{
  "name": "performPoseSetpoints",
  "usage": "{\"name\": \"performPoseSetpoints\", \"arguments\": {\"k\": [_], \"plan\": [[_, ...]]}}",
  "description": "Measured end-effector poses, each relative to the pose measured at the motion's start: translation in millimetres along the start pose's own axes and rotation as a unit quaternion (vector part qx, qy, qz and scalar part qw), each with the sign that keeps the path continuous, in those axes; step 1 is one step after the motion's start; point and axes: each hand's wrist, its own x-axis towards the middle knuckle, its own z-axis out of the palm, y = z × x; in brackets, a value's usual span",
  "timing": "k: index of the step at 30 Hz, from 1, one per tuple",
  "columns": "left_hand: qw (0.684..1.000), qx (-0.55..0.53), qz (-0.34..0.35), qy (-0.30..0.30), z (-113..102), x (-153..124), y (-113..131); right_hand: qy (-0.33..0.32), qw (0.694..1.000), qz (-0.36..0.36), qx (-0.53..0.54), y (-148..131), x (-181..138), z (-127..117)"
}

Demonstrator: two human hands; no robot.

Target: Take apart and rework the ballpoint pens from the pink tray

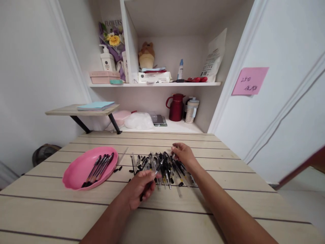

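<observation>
The left hand (139, 187) has a closed grip around a slim black-and-clear plastic pen (159, 166), with the thumb and fingers wrapped about its lower part. The pen's long axis slants across the tabletop (101, 218), its black end low and toward the person, its narrow other end pointing away and to the right, over the near left part of a loose pile of black and clear plastic pen parts (166, 169). The right hand (186, 156) is at the pile's far right side, fingertips drawn together; whether that grip holds a part, I cannot tell. To the left, a scalloped pink plastic tray (76, 166) carries several dark pens (101, 168) side by side, their long axes slanting away rightward.
</observation>
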Motion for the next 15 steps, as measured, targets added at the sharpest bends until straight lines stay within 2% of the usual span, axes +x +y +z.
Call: {"name": "performPoseSetpoints", "arguments": {"k": [2,4,7,9,11,13,15], "plan": [[1.0,-0.002,0.006,0.017,1,2,0,-0.028,0.99,-0.042,-0.13,5,-6,7],[0.999,-0.003,0.013,0.032,2,2,1,-0.052,0.96,-0.091,-0.258,5,-12,13],[0.998,-0.001,0.025,0.049,2,3,2,-0.058,0.929,-0.131,-0.342,-3,-18,15],[0.998,0.002,0.037,0.06,3,4,2,-0.035,0.931,-0.143,-0.333,-9,-20,16],[0.996,0.004,0.053,0.074,3,6,1,-0.038,0.957,-0.111,-0.264,-12,-24,19],[0.994,0.006,0.067,0.09,4,8,-1,-0.099,0.982,-0.032,-0.155,-12,-28,26],[0.991,0.015,0.075,0.108,6,9,-2,-0.158,0.985,0.042,-0.055,-9,-34,35]]}}
